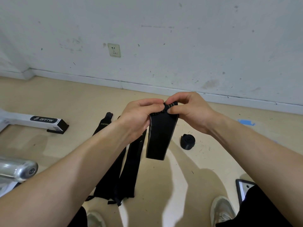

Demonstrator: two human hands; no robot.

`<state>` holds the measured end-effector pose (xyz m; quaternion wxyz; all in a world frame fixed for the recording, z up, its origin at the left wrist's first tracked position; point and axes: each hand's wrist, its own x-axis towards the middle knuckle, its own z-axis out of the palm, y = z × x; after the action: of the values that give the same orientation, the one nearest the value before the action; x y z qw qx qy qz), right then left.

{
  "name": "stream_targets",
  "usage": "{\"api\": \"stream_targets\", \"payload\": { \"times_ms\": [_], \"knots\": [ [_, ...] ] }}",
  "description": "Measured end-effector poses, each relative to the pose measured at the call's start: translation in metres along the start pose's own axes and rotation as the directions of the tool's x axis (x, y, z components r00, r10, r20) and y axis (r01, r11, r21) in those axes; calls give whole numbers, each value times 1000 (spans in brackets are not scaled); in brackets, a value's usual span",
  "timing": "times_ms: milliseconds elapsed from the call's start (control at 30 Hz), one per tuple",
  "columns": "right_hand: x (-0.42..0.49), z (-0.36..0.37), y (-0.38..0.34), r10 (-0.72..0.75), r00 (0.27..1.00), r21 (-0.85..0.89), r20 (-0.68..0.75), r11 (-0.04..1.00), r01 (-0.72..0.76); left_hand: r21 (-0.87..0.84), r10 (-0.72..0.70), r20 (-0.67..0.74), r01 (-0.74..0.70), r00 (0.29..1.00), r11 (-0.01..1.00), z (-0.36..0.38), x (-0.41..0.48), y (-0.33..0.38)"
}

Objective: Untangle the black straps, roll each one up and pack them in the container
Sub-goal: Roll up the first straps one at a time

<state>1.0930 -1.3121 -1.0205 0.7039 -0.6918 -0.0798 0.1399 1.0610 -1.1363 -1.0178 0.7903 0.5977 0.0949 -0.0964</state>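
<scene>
A black strap [159, 136] hangs in the air in front of me, its top end curled over into the start of a roll. My left hand [139, 117] and my right hand [188, 110] both pinch that top end, fingers curled round it. Below on the floor lie two long flat black straps [129, 169] side by side, one with pale lettering near its far end. A rolled-up black strap [187, 141] sits on the floor to the right. I see no container clearly.
A white machine base marked BRTW [42, 121] and a metal tube [19, 169] are at the left. My shoes [221, 210] are at the bottom. A dark-framed object [241, 189] shows at lower right. The wall with a socket [114, 49] is ahead.
</scene>
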Motion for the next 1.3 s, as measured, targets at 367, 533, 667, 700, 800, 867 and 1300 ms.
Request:
{"api": "stream_targets", "payload": {
  "times_ms": [367,533,667,700,800,867,1300],
  "knots": [
    [0,-5,1,73,992,22,101,997,-75,78,89,-41,-86,995,993,0,-1,4],
    [-1,-2,0,21,999,19,25,1000,-21,395,194,-54,-158,979,905,-8,6,2],
    [-2,-2,-1,10,1000,15,1,1000,-10,524,227,29,-208,974,826,-7,5,-4],
    [-2,-2,-2,11,1000,13,3,1000,-11,513,237,28,-217,971,831,-6,5,-5],
    [-2,-3,-4,-4,1000,-23,-3,1000,4,428,214,27,-205,976,880,-4,4,-5],
    [-2,-1,-2,-16,1000,-40,-8,999,16,361,169,22,-165,985,918,-3,3,-5],
    [0,2,3,-63,995,-140,-81,989,51,41,29,14,-30,999,999,2,-2,1]
  ]
}}
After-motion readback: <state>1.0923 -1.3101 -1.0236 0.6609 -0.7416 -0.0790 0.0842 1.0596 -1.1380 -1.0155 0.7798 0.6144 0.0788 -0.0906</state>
